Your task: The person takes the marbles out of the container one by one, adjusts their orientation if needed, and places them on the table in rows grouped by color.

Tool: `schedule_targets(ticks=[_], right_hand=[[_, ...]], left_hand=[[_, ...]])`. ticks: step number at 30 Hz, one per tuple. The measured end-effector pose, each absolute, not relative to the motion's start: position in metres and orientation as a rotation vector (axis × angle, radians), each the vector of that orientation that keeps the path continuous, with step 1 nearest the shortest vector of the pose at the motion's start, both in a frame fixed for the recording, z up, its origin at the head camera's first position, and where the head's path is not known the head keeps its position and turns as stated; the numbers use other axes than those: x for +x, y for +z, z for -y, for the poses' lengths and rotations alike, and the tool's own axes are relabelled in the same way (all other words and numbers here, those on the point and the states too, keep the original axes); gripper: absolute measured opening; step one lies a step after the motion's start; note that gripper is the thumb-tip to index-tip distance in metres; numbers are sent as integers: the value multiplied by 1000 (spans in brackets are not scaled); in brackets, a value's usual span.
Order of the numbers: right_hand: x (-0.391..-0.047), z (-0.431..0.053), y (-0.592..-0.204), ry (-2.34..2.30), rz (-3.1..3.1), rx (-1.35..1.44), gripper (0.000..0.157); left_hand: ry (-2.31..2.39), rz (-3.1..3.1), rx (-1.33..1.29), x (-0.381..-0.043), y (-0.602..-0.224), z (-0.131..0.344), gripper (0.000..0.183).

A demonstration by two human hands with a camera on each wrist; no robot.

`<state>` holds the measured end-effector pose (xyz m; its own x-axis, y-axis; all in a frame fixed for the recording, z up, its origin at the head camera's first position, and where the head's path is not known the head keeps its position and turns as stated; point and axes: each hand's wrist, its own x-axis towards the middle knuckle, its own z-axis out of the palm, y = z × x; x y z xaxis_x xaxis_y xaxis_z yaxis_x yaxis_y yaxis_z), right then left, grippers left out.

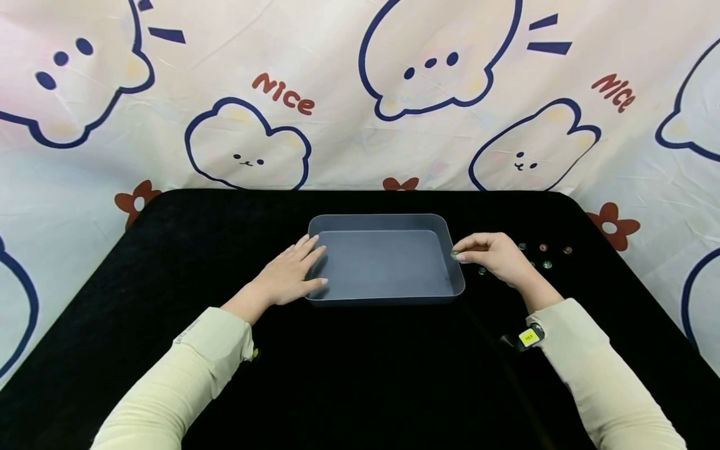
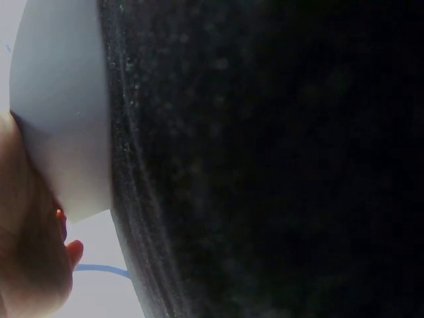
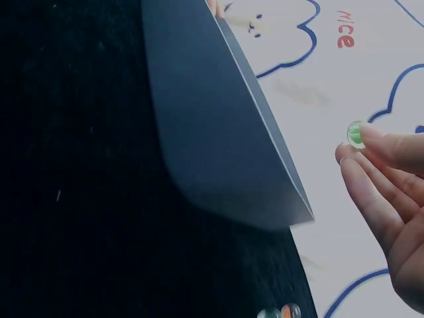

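Observation:
A grey rectangular tray [image 1: 388, 265] stands on the black cloth. My left hand [image 1: 289, 272] lies spread over the tray's left rim, its fingers straight and nothing in them; the left wrist view shows part of that hand [image 2: 30, 245] beside the tray wall [image 2: 63, 112]. At the tray's right rim my right hand [image 1: 495, 256] pinches a clear glass marble [image 3: 356, 135] with a green swirl between thumb and fingertips. In the right wrist view the marble is held up beyond the tray's outer wall [image 3: 212, 119].
Several more marbles [image 1: 543, 247] lie on the black cloth [image 1: 360, 381] to the right of the tray, one marble [image 1: 482, 270] close below my right hand. A printed cartoon curtain [image 1: 337, 144] hangs behind the table and along both sides.

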<state>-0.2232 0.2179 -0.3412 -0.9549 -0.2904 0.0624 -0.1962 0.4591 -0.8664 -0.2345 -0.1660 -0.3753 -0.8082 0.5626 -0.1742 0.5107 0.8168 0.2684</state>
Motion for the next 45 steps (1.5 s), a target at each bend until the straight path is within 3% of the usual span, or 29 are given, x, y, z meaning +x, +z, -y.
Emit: schedule_targets(ticks=[23,31,45], right_hand=[[-193,-315,-365,-1550,-2774,-321,18],[-191,-342,-373,-1937,-2449,-262,15],[-192,-388,-384,-1982,-2422,9,14]], left_hand=[[342,-2754,798,-233,-380,170,74],[331,-2761,802,-232,-378,170,75],[326,-2755,803,-232,-376,168,75]])
